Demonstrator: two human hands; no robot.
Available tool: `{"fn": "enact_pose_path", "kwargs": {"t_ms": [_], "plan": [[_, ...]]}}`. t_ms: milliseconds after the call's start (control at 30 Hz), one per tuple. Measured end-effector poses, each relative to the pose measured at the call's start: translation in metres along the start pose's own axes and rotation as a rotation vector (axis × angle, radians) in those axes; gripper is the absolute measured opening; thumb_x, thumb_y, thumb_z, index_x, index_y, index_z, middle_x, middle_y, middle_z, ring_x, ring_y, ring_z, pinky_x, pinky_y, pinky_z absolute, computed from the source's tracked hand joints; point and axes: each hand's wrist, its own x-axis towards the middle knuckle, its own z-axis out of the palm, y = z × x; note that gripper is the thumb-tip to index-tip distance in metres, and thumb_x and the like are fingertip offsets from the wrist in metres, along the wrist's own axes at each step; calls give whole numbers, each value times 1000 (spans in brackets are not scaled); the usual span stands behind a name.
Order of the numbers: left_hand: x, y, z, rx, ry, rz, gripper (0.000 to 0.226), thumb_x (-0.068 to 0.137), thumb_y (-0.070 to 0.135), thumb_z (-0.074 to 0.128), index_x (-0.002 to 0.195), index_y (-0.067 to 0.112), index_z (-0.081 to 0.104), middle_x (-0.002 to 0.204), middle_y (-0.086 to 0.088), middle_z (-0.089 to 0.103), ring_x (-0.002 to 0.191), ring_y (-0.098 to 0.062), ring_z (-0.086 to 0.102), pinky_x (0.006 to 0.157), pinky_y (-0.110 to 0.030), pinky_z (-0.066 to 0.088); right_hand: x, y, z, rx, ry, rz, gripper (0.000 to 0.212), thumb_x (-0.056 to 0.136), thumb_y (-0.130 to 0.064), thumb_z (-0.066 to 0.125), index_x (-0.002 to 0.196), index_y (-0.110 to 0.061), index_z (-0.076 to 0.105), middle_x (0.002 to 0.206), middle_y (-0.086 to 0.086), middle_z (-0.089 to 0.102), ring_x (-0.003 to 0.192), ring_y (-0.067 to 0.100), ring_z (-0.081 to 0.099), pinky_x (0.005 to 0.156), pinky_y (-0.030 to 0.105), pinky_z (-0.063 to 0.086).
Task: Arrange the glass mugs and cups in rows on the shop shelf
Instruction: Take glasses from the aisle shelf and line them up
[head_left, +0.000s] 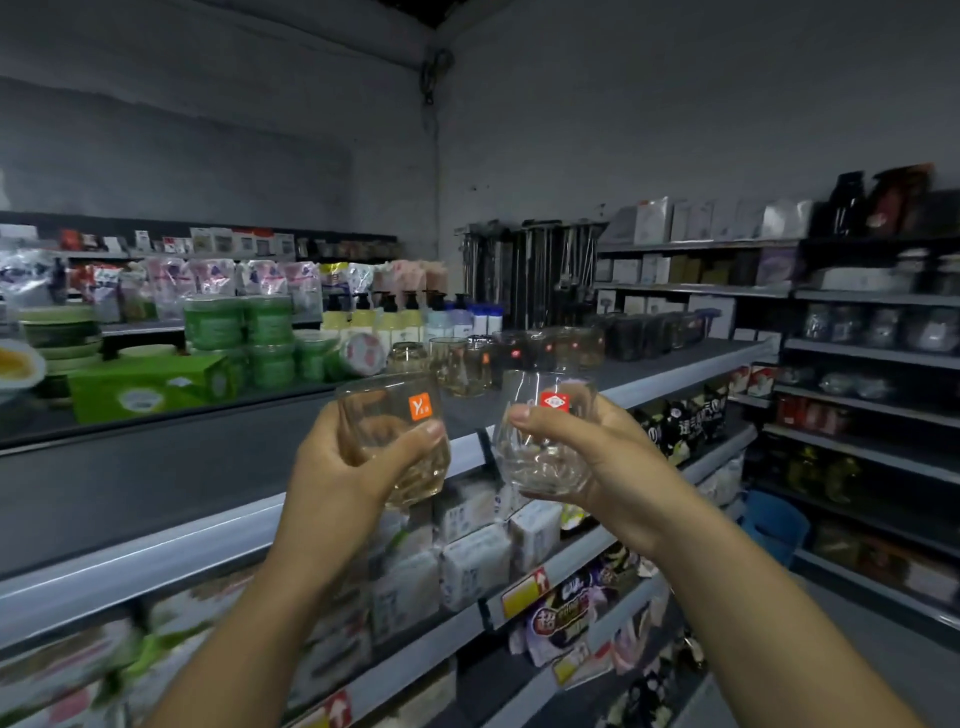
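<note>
- Head view: the left hand (337, 467) is raised before the top shelf (182, 478), thumb and fingers curled round a glass cup with an orange sticker (387, 402).
- The right hand (592, 457) grips a glass cup with a red sticker (545, 457), thumb across its front. The two cups are side by side and apart.
- The glasses standing on the shelf (467, 364) behind are dim and blurred, so their number is unclear.
- Both forearms are cut off at the bottom edge.

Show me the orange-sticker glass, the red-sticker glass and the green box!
orange-sticker glass (384, 415): head view, clear wall left of its sticker.
red-sticker glass (545, 467): head view, lower part near its base.
green box (150, 387): head view, its front face.
</note>
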Motion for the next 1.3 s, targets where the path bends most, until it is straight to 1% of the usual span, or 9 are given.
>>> {"fn": "enact_pose_path", "kwargs": {"t_ms": [167, 300, 467, 600, 767, 867, 967, 1167, 1300], "plan": [[48, -31, 45, 70, 83, 10, 46, 66, 36, 87, 106, 24, 68, 90, 12, 77, 77, -3, 73, 59, -14, 53, 72, 24, -43, -91, -5, -30, 78, 51, -42, 96, 119, -25, 60, 124, 13, 68, 108, 31, 71, 100, 57, 53], [92, -57, 69, 151, 125, 0, 49, 65, 41, 90, 106, 28, 67, 94, 12, 77, 83, -5, 73, 73, -26, 55, 128, 39, -66, -157, -55, -45, 75, 56, -40, 95, 120, -25, 60, 103, -2, 77, 99, 19, 74, 103, 51, 51], [141, -69, 91, 282, 148, -28, 66, 54, 57, 87, 110, 30, 64, 98, 12, 73, 89, -6, 70, 76, -29, 53, 193, 39, -89, -198, -119, -93, 68, 66, -38, 93, 124, -24, 60, 110, -3, 76, 99, 13, 74, 94, 39, 55], [173, -80, 102, 367, 201, -64, 57, 57, 50, 90, 104, 29, 63, 94, 10, 73, 87, -6, 69, 69, -24, 51, 244, 40, -107, -231, -185, -133, 75, 57, -49, 92, 122, -29, 61, 113, -7, 75, 105, 10, 72, 99, 41, 53], [202, -97, 111, 484, 296, -94, 76, 37, 56, 88, 104, 27, 66, 83, 12, 74, 75, 1, 68, 66, -23, 49, 297, 50, -125, -231, -338, -149, 61, 67, -35, 91, 118, -27, 60, 106, -8, 77, 98, 7, 73, 81, 25, 53], [217, -103, 116, 545, 371, -123, 80, 39, 46, 93, 110, 20, 67, 88, 6, 71, 76, -7, 66, 65, -24, 49, 321, 60, -136, -245, -424, -151, 63, 65, -36, 92, 118, -25, 59, 106, -7, 76, 97, 8, 73, 81, 28, 57], [233, -108, 119, 570, 421, -173, 74, 46, 33, 97, 112, 15, 67, 90, 1, 72, 78, -11, 68, 64, -23, 52, 337, 67, -140, -256, -497, -153, 61, 68, -27, 92, 119, -22, 59, 111, -6, 72, 88, 1, 72, 75, 21, 59], [256, -121, 120, 623, 448, -283, 61, 50, 23, 98, 103, 12, 69, 95, -7, 73, 92, -26, 70, 83, -39, 58, 359, 82, -144, -237, -593, -162, 61, 64, -34, 95, 113, -27, 61, 109, -7, 72, 94, 11, 71, 86, 38, 62], [259, -129, 119, 558, 447, -290, 40, 61, 11, 94, 92, 15, 68, 97, -10, 73, 95, -29, 70, 73, -32, 56, 365, 90, -145, -243, -606, -167, 72, 54, -46, 96, 114, -30, 60, 110, -8, 72, 101, 16, 70, 90, 44, 60]]}}
